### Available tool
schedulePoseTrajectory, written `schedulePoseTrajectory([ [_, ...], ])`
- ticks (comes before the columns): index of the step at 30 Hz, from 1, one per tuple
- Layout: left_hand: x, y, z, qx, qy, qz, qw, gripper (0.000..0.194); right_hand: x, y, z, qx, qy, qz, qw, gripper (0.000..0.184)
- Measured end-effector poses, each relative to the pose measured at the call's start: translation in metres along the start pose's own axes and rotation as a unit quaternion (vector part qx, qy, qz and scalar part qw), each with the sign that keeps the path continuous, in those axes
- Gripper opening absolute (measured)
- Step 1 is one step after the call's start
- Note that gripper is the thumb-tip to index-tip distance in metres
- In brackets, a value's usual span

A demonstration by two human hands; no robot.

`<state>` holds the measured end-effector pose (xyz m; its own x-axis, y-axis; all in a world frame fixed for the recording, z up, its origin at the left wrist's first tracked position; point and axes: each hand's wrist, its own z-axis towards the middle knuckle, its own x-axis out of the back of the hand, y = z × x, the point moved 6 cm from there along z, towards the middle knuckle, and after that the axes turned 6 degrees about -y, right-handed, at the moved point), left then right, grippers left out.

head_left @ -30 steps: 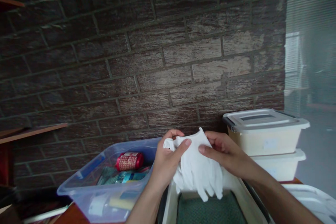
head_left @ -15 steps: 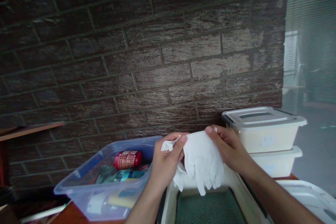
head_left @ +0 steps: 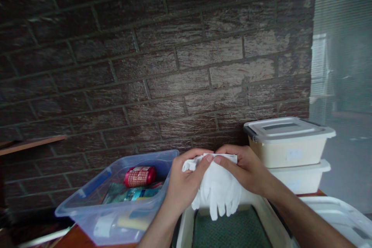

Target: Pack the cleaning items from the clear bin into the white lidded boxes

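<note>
Both my hands hold white cloth gloves (head_left: 218,187) just above an open white bin (head_left: 183,226) with a green cloth (head_left: 229,232) lying in it. My left hand (head_left: 186,180) is closed on the gloves' cuff end, thumb on top. My right hand (head_left: 247,170) pinches the same cuff edge from the right. The gloves' fingers hang down toward the bin.
A clear blue plastic tub (head_left: 95,201) at my left holds a red can (head_left: 139,176) and several packets. Two lidded cream bins (head_left: 287,143) are stacked at the right. A dark brick wall (head_left: 162,66) stands close behind. A white lid (head_left: 343,221) lies at the lower right.
My hands have come closer together and lowered a little, folding the gloves' cuff over. The gloves now hang lower, nearer the white bin.
</note>
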<state>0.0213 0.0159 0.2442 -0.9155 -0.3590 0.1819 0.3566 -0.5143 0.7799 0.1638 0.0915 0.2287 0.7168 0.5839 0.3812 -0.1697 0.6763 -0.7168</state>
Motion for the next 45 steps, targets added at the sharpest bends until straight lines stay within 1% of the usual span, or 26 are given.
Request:
schedulePoseTrajectory([
  [3,-0.002,0.002,-0.001,-0.003,-0.002,0.014,1.000,0.019,0.002,0.000,-0.001,0.006,0.004,-0.024,1.000,0.032],
  [7,0.002,0.003,0.000,-0.004,0.006,0.021,1.000,0.018,0.004,0.001,0.000,0.003,-0.003,-0.008,1.000,0.028],
  [10,0.004,0.001,0.001,0.001,-0.014,0.024,1.000,0.020,0.006,0.002,-0.001,0.011,0.014,-0.009,1.000,0.025],
  [13,0.006,-0.001,0.001,0.007,-0.033,0.027,0.999,0.021,0.010,0.002,-0.003,0.021,0.037,-0.033,0.999,0.025],
  [17,0.009,-0.001,0.003,-0.008,-0.013,0.039,0.999,0.022,0.013,-0.006,-0.006,0.062,0.059,-0.091,0.992,0.022],
  [19,0.009,-0.001,0.004,-0.017,-0.013,0.046,0.999,0.020,0.015,-0.011,-0.006,0.089,0.066,-0.117,0.987,0.021],
  [22,0.009,-0.001,0.004,-0.020,-0.024,0.052,0.998,0.017,0.016,-0.015,-0.006,0.114,0.060,-0.142,0.981,0.018],
  [28,0.009,-0.004,0.004,-0.024,-0.032,0.067,0.997,0.016,0.016,-0.017,-0.006,0.134,0.027,-0.174,0.975,0.016],
  [34,0.010,-0.010,0.006,-0.021,-0.037,0.068,0.997,0.015,0.017,-0.018,-0.007,0.135,0.043,-0.185,0.973,0.014],
  [38,0.007,-0.009,0.004,-0.007,-0.071,0.060,0.996,0.017,0.019,-0.015,-0.007,0.121,0.055,-0.164,0.978,0.013],
  [42,0.003,-0.007,0.002,0.005,-0.100,0.062,0.993,0.017,0.020,-0.013,-0.007,0.103,0.047,-0.142,0.983,0.014],
  [45,0.004,-0.006,0.002,0.002,-0.093,0.070,0.993,0.015,0.020,-0.010,-0.007,0.079,0.035,-0.121,0.989,0.016],
])
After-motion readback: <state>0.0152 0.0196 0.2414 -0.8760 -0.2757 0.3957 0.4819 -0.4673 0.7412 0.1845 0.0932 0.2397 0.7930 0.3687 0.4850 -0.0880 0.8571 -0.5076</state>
